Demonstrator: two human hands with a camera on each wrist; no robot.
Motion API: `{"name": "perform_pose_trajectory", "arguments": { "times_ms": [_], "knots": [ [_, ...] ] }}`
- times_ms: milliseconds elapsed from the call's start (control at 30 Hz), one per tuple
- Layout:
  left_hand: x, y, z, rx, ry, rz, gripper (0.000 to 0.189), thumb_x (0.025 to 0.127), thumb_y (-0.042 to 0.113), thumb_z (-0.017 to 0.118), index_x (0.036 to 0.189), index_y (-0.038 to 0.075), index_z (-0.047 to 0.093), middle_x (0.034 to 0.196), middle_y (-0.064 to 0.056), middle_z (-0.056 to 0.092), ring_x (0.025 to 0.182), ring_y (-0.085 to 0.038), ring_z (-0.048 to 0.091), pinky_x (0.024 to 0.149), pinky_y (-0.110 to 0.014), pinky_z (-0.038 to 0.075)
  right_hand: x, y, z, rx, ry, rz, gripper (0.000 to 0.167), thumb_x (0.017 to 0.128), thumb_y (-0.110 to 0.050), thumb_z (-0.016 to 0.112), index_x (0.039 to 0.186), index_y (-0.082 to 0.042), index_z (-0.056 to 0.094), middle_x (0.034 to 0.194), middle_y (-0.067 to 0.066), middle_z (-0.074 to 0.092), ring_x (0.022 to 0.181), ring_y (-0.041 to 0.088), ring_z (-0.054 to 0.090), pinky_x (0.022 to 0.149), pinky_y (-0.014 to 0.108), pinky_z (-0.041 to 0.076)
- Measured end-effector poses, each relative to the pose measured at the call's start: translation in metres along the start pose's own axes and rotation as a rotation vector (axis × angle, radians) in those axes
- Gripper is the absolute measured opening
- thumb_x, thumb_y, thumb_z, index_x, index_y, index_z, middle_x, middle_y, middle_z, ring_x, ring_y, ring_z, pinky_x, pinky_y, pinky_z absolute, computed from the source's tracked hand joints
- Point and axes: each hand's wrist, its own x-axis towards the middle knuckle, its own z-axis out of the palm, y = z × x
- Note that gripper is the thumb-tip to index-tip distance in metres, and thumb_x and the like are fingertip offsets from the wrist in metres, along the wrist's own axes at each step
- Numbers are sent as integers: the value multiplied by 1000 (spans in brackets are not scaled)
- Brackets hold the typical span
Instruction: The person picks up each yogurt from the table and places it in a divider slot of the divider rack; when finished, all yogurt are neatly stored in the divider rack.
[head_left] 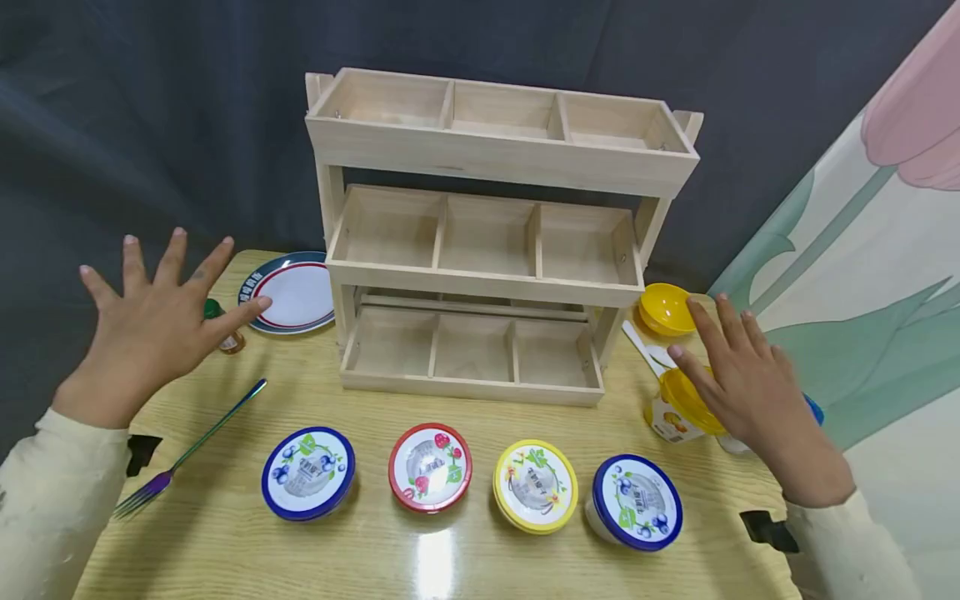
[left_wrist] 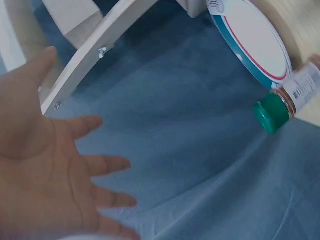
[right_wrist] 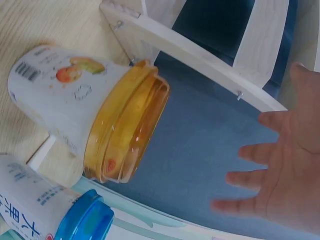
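Head view: left hand [head_left: 146, 337] and right hand [head_left: 757, 408] are held empty, fingers spread. A green-capped bottle [left_wrist: 287, 99] is positioned near the far-left corner of the table [head_left: 360, 558], a yellow-lidded cup [head_left: 678, 408] near its right edge. Grasping is judged not yet begun; lowering and finger closure would be required.

Left hand [left_wrist: 55, 172] spread; green-capped bottle [left_wrist: 291, 97] beside plate [left_wrist: 255, 37].

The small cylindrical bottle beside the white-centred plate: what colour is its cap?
The round cap is green, best seen in the left wrist view.
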Motion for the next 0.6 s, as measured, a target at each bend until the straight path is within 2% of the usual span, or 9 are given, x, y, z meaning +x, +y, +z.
{"name": "perform_pose_trajectory", "arguments": {
  "times_ms": [100, 300, 400, 500, 600],
  "knots": [
    [-1, 0, 0, -89, -22, 28, 95, 107, 75, 42, 176, 18, 10, 174, -36, -6, 151, -70, -18, 106, -94, -13, 0, -4, 1, 78, 11, -38, 77, 117, -53, 39, 175, -12, 10, 177, 31, 1, 154, 68, 12, 106, 94, 22],
    [-10, 5, -3, -305, -22, 111, 86, 110, 54, 58, 176, 18, 15, 178, -24, -14, 154, -54, -31, 111, -88, -18, -3, -14, 2, 229, 36, -140, 75, 115, -38, 55, 176, -15, 16, 179, 25, 11, 156, 63, 17, 113, 89, 20],
    [-18, 9, -5, -384, -4, 151, 85, 107, 42, 70, 175, 20, 23, 179, -22, -11, 156, -51, -30, 111, -89, -15, -4, -18, 6, 255, 49, -205, 78, 112, -30, 64, 175, -16, 19, 179, 22, 18, 153, 60, 29, 110, 84, 36],
    [-28, 13, -6, -445, 16, 182, 86, 102, 32, 79, 173, 20, 31, 180, -21, -5, 158, -52, -25, 111, -90, -10, -4, -23, 14, 259, 76, -273, 85, 106, -18, 74, 174, -17, 24, 177, 22, 25, 145, 56, 46, 98, 71, 55],
    [-40, 14, -5, -510, 26, 209, 82, 100, 21, 82, 170, 19, 39, 181, -18, 1, 161, -52, -18, 113, -89, -8, -3, -28, 22, 275, 96, -327, 90, 98, -4, 80, 172, -14, 29, 172, 25, 33, 134, 53, 58, 88, 60, 63]
  ]
}}
